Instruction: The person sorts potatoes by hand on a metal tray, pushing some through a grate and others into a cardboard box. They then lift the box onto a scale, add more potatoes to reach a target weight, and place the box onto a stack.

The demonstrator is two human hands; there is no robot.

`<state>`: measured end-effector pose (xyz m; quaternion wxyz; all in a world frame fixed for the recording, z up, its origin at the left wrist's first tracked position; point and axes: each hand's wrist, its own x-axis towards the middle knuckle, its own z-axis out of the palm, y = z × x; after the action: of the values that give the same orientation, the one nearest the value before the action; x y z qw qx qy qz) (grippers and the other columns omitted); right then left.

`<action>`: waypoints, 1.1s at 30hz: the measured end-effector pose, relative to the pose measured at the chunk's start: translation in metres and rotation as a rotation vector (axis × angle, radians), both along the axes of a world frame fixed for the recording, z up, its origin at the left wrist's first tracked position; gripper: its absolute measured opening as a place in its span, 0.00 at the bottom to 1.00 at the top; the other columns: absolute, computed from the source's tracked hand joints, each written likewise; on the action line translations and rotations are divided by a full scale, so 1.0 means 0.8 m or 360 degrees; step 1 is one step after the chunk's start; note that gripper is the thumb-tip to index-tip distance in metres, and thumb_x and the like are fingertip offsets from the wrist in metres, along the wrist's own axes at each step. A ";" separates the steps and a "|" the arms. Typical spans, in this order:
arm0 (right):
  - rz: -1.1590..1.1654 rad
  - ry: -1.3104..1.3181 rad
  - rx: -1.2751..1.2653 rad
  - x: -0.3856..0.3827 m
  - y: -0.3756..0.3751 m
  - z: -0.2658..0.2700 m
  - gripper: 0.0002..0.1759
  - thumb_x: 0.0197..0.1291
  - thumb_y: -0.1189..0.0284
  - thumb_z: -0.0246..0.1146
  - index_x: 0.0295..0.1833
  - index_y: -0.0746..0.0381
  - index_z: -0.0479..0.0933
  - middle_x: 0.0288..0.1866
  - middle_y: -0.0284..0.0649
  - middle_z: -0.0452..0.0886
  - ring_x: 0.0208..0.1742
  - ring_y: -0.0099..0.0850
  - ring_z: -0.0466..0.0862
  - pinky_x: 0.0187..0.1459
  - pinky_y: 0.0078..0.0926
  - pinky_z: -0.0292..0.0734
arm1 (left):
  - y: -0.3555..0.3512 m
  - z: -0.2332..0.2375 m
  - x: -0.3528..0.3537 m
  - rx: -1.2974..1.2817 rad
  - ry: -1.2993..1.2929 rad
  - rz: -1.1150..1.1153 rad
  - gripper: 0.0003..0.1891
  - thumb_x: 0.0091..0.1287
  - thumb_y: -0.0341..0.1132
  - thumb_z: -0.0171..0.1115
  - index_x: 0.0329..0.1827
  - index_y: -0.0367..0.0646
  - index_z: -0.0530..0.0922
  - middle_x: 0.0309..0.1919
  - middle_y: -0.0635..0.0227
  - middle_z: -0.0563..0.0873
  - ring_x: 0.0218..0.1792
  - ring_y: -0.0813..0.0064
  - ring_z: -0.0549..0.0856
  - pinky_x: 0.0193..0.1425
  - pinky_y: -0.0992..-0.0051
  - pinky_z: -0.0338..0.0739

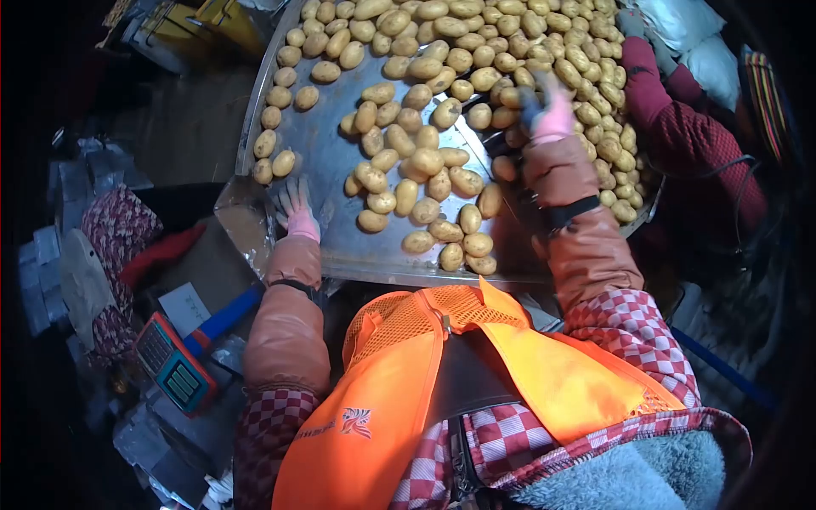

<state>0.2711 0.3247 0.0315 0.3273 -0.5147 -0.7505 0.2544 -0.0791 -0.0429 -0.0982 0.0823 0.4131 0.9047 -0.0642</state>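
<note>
My left hand (295,206), in a light glove with a pink cuff, lies with fingers spread on the metal tray's left side, just below a few potatoes (283,163). My right hand (548,106), also gloved, is over the potatoes toward the right of the tray. Motion smears its fingers, so I cannot make out whether it grips anything. Loose potatoes (427,160) lie scattered in the middle of the metal tray (327,200). A dense heap of potatoes (510,38) covers its far and right parts.
Another person's maroon sleeve (688,136) and gloved hand (631,24) reach in from the right. White sacks (680,25) stand behind them. At lower left is a scale with a display (177,364), near a person in patterned clothing (119,221). Yellow containers (174,34) stand at upper left.
</note>
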 end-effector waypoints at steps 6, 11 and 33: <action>-0.0482 -0.0769 -0.0272 -0.014 0.040 -0.014 0.48 0.47 0.35 0.69 0.73 0.43 0.70 0.80 0.60 0.51 0.73 0.60 0.65 0.73 0.47 0.64 | 0.000 -0.016 0.001 0.0049 0.0142 -0.0043 0.44 0.64 0.58 0.59 0.81 0.65 0.50 0.80 0.72 0.53 0.79 0.60 0.52 0.71 0.36 0.56; -0.0194 -0.0565 -0.0346 -0.075 -0.030 -0.022 0.41 0.48 0.43 0.72 0.69 0.40 0.74 0.81 0.56 0.52 0.70 0.65 0.67 0.71 0.49 0.68 | 0.001 -0.009 0.007 0.0085 0.0047 -0.0006 0.44 0.63 0.60 0.59 0.82 0.67 0.49 0.80 0.75 0.51 0.79 0.60 0.51 0.71 0.32 0.54; -0.0405 -0.0745 -0.0110 0.060 -0.184 0.008 0.40 0.55 0.50 0.71 0.73 0.46 0.67 0.76 0.51 0.63 0.71 0.59 0.66 0.70 0.52 0.66 | 0.067 0.140 0.084 0.0220 -0.0334 -0.0548 0.31 0.56 0.41 0.71 0.66 0.69 0.76 0.74 0.72 0.68 0.76 0.59 0.62 0.77 0.43 0.52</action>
<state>0.3190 0.1778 0.0379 0.1565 -0.6606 -0.7259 0.1109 -0.0119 0.0108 0.0135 0.1352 0.5707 0.8095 0.0283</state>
